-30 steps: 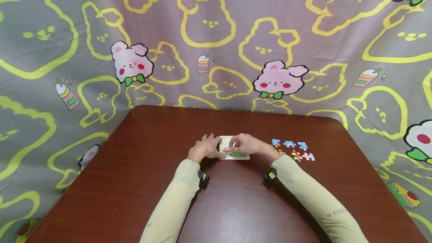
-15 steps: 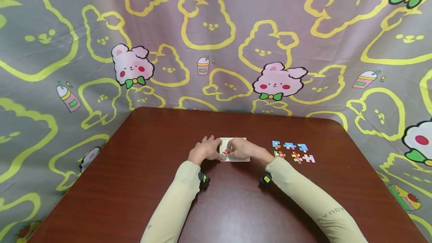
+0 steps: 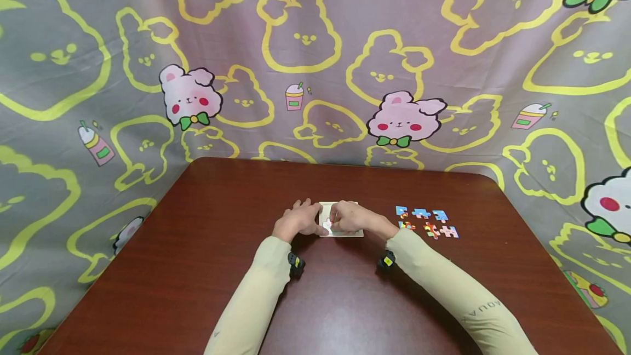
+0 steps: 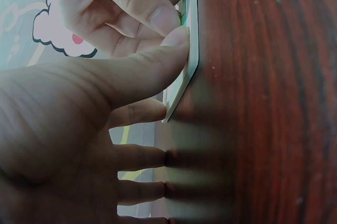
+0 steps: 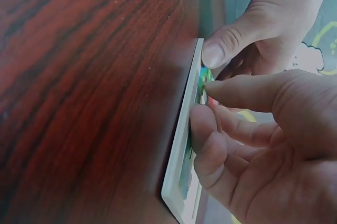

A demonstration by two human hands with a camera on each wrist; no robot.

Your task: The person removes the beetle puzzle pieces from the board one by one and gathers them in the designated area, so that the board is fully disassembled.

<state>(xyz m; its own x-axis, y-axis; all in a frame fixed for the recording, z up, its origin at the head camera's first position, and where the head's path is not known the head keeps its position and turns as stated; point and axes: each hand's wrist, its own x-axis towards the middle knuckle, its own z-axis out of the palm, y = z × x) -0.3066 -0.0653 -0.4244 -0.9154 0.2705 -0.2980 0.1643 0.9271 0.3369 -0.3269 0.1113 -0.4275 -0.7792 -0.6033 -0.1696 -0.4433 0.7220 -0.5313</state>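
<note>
A pale puzzle tray (image 3: 325, 210) lies flat on the table between both hands. My right hand (image 3: 351, 217) is over it, thumb and fingertip pinching a small red-and-green puzzle piece (image 5: 212, 101), mostly hidden by the fingers. At the tray's lower left a pale, piece-shaped patch (image 3: 327, 225) shows. Green printed pieces (image 5: 185, 168) lie along the near side in the right wrist view. My left hand (image 3: 299, 218) steadies the tray's left end: its thumb presses the near edge, the straight index finger touches a corner, and the other fingertips rest on the table.
To the right of the tray, loose jigsaw pieces lie in two rows, with blue ones such as this piece (image 3: 421, 213) farther off and a pink one (image 3: 449, 232) nearer. The brown table (image 3: 236, 196) meets a patterned cloth backdrop (image 3: 335, 70) at its far edge.
My right hand has lowered and shifted slightly left, closing thumb and finger together. The coloured flower at the tray's lower left has given way to a pale patch. The left hand stays put.
</note>
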